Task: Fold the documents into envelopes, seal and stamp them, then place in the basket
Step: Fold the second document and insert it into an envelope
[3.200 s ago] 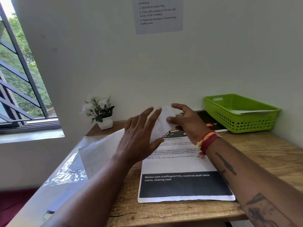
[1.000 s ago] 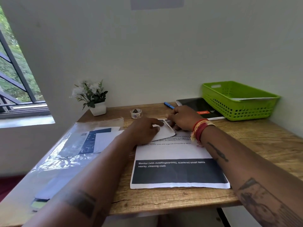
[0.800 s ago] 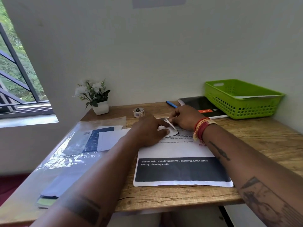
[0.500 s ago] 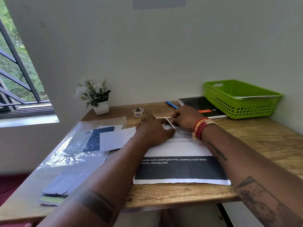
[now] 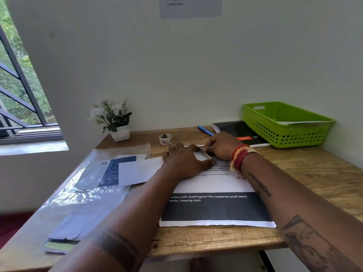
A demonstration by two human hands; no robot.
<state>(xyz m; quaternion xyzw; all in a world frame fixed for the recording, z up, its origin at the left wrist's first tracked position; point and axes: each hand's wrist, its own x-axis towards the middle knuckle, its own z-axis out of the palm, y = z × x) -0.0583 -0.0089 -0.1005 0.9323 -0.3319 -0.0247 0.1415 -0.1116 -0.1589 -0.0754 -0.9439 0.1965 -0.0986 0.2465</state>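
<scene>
A white envelope [image 5: 141, 170] lies flat on the desk, its right end over the top of a printed document stack [image 5: 216, 209]. My left hand [image 5: 186, 161] presses down on the envelope's right part and hides most of it. My right hand [image 5: 222, 147] sits at the envelope's right end, fingertips pinching the edge of the flap, where a thin dark line shows. The green basket [image 5: 261, 122] stands at the back right with a white envelope [image 5: 306, 122] in it. A small roll of stickers [image 5: 165, 138] stands just behind my left hand.
A clear plastic pack of envelopes [image 5: 88, 183] covers the desk's left side. A blue pen [image 5: 205, 130] and a black notebook [image 5: 241, 132] lie behind my right hand. A potted plant [image 5: 115, 118] stands at the back left. The wall is close behind.
The envelope, held up in both hands 3.2 s ago, now lies on the desk. My left hand has slid right along it towards my right hand at the flap.
</scene>
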